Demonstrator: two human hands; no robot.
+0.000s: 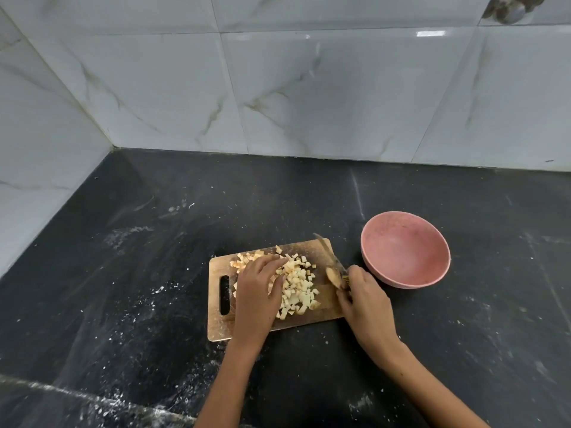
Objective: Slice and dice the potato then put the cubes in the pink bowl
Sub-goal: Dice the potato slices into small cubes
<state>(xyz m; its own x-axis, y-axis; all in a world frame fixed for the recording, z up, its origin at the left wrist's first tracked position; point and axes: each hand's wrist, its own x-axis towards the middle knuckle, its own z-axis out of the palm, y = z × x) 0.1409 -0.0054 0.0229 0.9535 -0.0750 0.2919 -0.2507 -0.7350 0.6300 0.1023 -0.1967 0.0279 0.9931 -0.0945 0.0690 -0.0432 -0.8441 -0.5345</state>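
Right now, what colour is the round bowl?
Pink, the round empty bowl; head view shows it best.

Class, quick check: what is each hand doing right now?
Left hand: open, fingers resting on the pile of pale diced potato cubes.
Right hand: gripping the handle of the steel-bladed knife.

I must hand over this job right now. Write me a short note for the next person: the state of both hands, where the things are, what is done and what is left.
Left hand: fingers straight, resting on the potato cubes on the cutting board.
Right hand: holds the knife by its handle at the board's right edge; an uncut potato piece lies beside the blade.
Pink bowl: right of the board, nothing in it.
Done: most of the dicing.
Left: dice the last piece, move all the cubes into the bowl.
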